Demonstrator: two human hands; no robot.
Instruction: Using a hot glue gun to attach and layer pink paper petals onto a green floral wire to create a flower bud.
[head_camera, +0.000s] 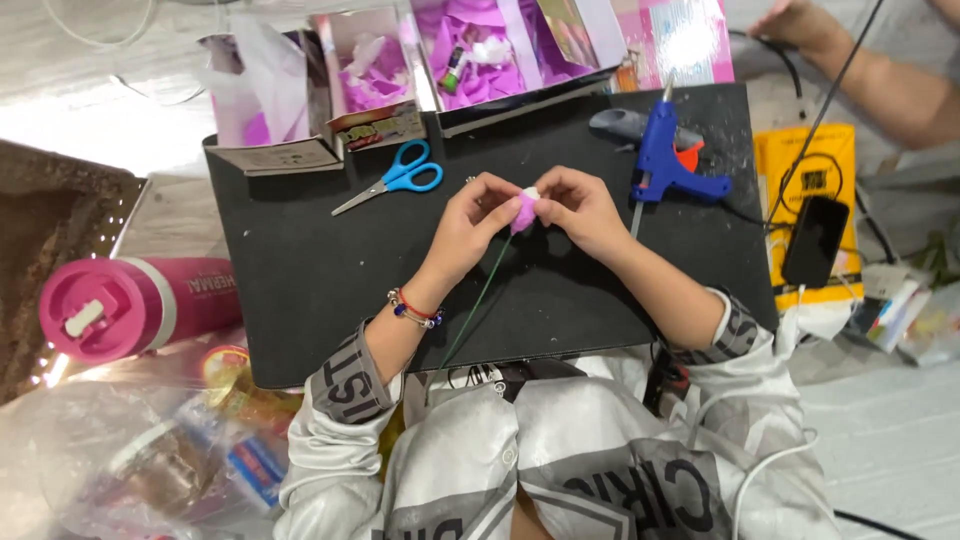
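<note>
Leftmost, a pink flask (120, 305) lies on its side off the black board (300, 270), clear of the work. Blue scissors (395, 177) rest within reach above the left hand (465, 225) — its fingertips pinch a small pink paper bud (524, 211) on a green wire stem (480, 295). Opposite, the right hand (580, 212) grips the same bud, steadying it mid-board. Beyond stands a blue glue gun (665, 160), propped on its stand, nozzle off the board.

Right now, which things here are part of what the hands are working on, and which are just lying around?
In use: left hand, right hand, pink flower bud, green stem.

Lying about: blue scissors, blue glue gun, pink bottle, phone, boxes of purple paper.
</note>
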